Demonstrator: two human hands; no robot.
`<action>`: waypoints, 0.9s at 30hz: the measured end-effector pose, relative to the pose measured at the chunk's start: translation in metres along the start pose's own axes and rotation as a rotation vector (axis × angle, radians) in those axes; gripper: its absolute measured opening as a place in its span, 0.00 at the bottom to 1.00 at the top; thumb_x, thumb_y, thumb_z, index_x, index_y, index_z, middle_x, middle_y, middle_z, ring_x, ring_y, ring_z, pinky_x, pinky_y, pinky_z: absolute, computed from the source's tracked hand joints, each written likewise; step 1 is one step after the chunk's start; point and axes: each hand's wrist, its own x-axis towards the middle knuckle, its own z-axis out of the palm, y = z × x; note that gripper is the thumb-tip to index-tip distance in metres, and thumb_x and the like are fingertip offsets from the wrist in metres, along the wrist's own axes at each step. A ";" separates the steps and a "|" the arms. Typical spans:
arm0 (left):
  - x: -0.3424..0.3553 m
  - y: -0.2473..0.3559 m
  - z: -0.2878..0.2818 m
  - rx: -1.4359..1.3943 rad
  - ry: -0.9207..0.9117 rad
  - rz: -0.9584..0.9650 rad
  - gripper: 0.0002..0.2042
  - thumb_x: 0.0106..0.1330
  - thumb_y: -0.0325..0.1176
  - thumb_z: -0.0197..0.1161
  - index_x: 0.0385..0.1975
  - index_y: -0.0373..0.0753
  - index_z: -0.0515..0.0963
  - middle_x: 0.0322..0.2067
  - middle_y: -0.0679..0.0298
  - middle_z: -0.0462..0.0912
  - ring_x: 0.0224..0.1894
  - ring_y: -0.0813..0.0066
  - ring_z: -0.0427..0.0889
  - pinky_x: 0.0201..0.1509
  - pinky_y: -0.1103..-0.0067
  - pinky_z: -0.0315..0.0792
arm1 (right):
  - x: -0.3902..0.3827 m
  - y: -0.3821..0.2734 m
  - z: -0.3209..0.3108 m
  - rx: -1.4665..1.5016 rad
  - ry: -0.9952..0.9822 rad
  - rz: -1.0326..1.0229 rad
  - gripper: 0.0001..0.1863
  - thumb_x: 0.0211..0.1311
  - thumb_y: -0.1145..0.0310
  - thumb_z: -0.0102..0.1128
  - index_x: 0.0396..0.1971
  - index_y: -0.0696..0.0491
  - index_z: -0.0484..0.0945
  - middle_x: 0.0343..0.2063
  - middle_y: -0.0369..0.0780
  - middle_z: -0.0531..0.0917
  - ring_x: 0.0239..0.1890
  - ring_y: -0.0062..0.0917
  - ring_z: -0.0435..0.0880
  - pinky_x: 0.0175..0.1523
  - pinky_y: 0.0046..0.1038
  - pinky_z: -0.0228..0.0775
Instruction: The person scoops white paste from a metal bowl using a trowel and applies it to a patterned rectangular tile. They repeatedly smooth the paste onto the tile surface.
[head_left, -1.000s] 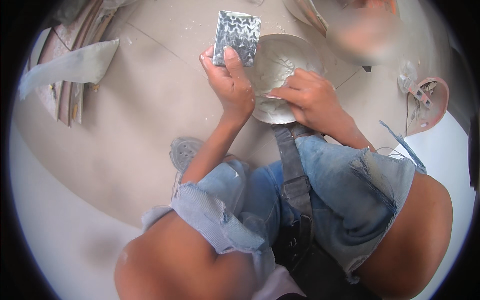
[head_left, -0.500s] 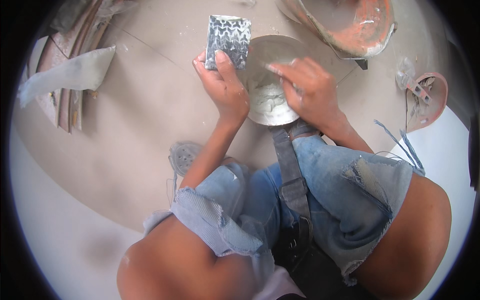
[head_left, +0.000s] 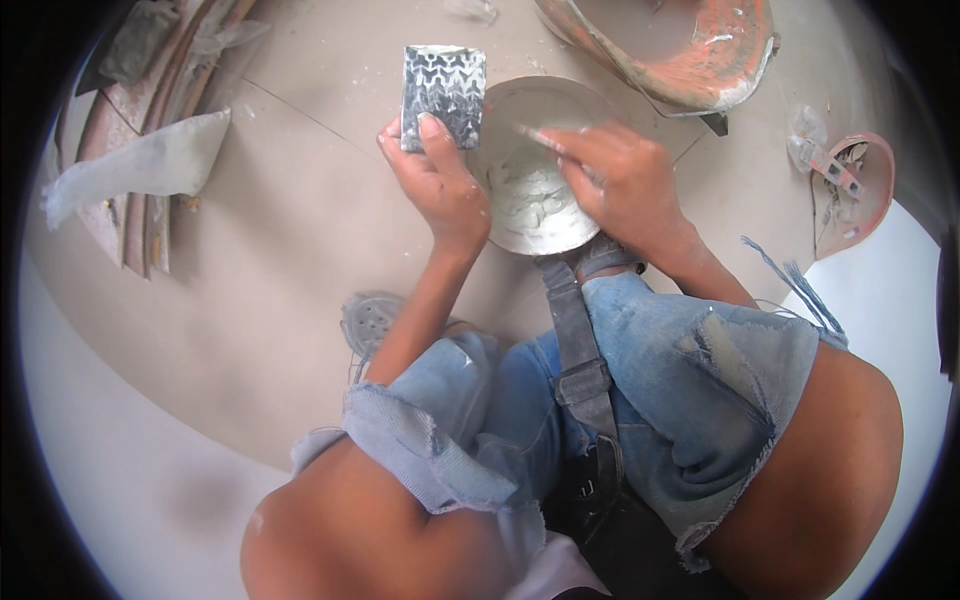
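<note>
My left hand (head_left: pixel 440 195) grips a small flat rectangular piece (head_left: pixel 442 88) with a dark face and a white chevron pattern, smeared with white paste, held upright above the pan’s left edge. My right hand (head_left: pixel 625 185) is curled over the round metal pan (head_left: pixel 490 190); a pale narrow tip, blurred, points left from its fingers, and I cannot tell whether it is a tool or a coated fingertip. White paste (head_left: pixel 535 205) lies thick and uneven inside the pan, partly hidden by my right hand.
An orange-crusted trough (head_left: pixel 730 70) sits at the back right, a reddish container with debris (head_left: pixel 870 200) at the right. Curved offcuts (head_left: pixel 135 240) and a translucent sheet (head_left: pixel 150 160) lie at the left on the tiled floor (head_left: pixel 260 280). My knees and a dark strap (head_left: pixel 580 380) fill the lower view.
My left hand with the patterned piece has shifted left and down in view. My right hand rose from the paste toward the pan’s upper part, its pointing tip moving up and left.
</note>
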 end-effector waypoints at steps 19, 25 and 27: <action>0.002 0.000 0.004 -0.078 0.007 -0.037 0.15 0.86 0.36 0.46 0.59 0.30 0.59 0.48 0.50 0.83 0.49 0.70 0.84 0.56 0.76 0.77 | 0.017 0.005 0.020 -0.076 -0.014 -0.017 0.14 0.61 0.72 0.66 0.46 0.45 0.89 0.29 0.34 0.87 0.38 0.29 0.85 0.39 0.35 0.80; 0.002 -0.006 0.000 -0.070 0.016 -0.086 0.15 0.86 0.36 0.46 0.59 0.30 0.60 0.48 0.49 0.84 0.49 0.69 0.85 0.57 0.75 0.78 | -0.010 -0.012 0.032 -0.184 -0.154 -0.266 0.13 0.59 0.71 0.67 0.43 0.44 0.89 0.33 0.32 0.87 0.40 0.27 0.83 0.40 0.32 0.77; 0.002 -0.003 -0.004 -0.085 0.034 -0.086 0.15 0.86 0.37 0.46 0.59 0.30 0.60 0.48 0.49 0.84 0.48 0.69 0.86 0.57 0.75 0.78 | -0.014 -0.013 0.026 -0.123 -0.224 -0.287 0.13 0.59 0.72 0.66 0.43 0.43 0.90 0.33 0.31 0.87 0.40 0.26 0.83 0.41 0.32 0.77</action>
